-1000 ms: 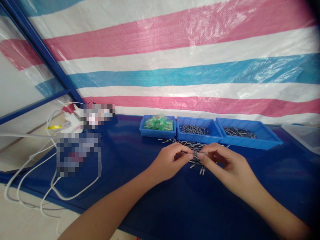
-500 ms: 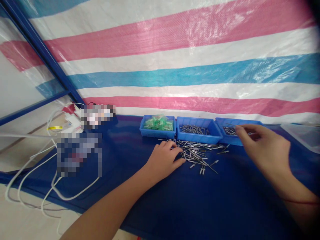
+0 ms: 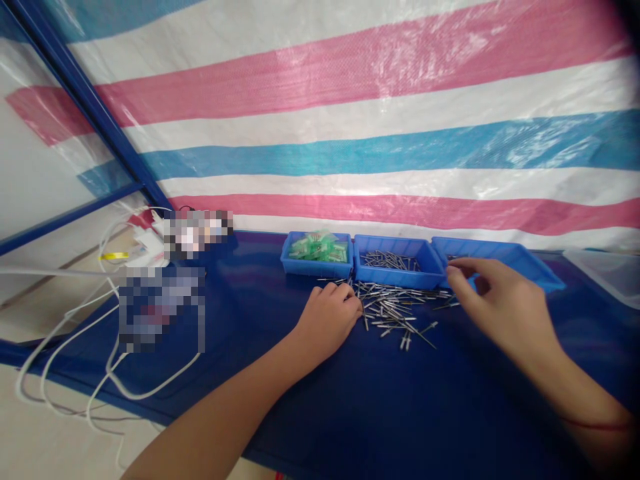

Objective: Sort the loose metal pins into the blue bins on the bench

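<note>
Loose blind rivets [image 3: 395, 305] lie in a heap on the blue tabletop [image 3: 400, 413]. At the heap's left edge is my left hand [image 3: 327, 317], its fingers curled in and closed. What the fingertips hold, if anything, is hidden. My right hand [image 3: 505, 303] hovers in front of the right blue bin [image 3: 530, 263], covering much of it. Its thumb and forefinger are bent towards each other, slightly apart, with no rivet visible between them. The middle blue bin [image 3: 400, 272] holds more rivets. Small green-and-clear packets [image 3: 320, 247] fill the left blue bin [image 3: 317, 269].
At far right stands a clear plastic container [image 3: 605, 273]. White cables [image 3: 150, 393] loop over the table's left side beside blurred-out items [image 3: 160, 310]. A blue metal post [image 3: 95, 100] rises at left, and a striped plastic sheet [image 3: 350, 153] hangs behind.
My right hand has moved left and slightly down from the right bin towards the heap; the thin rivet at its fingertips no longer shows. My left thumb and fingers have closed together at the heap.
</note>
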Available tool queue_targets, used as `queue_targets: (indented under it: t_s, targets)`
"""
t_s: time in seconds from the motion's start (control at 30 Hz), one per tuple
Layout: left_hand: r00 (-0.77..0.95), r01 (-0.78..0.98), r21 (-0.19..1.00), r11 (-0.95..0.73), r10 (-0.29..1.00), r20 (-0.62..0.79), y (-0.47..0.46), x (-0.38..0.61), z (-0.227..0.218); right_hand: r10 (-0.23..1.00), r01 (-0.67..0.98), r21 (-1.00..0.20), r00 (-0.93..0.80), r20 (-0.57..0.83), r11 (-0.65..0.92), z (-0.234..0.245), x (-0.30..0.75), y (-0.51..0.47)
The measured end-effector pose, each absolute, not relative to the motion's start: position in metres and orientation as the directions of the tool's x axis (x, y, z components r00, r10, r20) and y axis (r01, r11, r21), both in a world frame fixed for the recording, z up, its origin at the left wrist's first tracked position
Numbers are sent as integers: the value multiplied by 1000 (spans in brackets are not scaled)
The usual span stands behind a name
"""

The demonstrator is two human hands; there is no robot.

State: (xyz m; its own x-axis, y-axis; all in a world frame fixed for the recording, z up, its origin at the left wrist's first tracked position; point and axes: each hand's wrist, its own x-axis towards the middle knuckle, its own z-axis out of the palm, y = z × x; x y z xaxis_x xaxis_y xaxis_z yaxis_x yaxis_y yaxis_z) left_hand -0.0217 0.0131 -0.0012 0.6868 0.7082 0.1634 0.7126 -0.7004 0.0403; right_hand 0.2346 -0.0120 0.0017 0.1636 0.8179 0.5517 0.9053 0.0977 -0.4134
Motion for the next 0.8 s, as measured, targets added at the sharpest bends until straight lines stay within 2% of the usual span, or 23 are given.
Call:
queue_targets:
  t_s: [0.1, 0.2, 0.33, 0.47, 0.53, 0.63, 0.8]
  targets:
    - [683, 711, 37, -702, 702, 202, 13, -21, -1, 864, 870, -430, 7, 504, 243, 0, 219, -16]
    - [694, 674, 101, -731, 675, 250, 11, -20, 3, 914, 781, -521, -153, 375, 344, -2, 200, -22]
    - [711, 573, 274, -773, 635, 304, 10, -20, 10, 925, 691, -615, -266, 270, 378, -3, 182, -28]
    - [667, 439, 486, -756, 636, 387, 7, -19, 13, 943, 635, -701, -277, 187, 325, -3, 177, -29]
    - [582, 370, 644, -669, 707, 401, 6, -17, 11, 949, 586, -756, -272, 156, 292, -3, 176, -30]
    - [434, 255, 852, -457, 841, 322, 3, -13, 7, 957, 490, -836, -257, 133, 248, -4, 174, -31]
    - [372, 102, 970, -222, 912, 169, 3, -9, 4, 969, 407, -892, -220, 113, 197, -6, 170, -32]
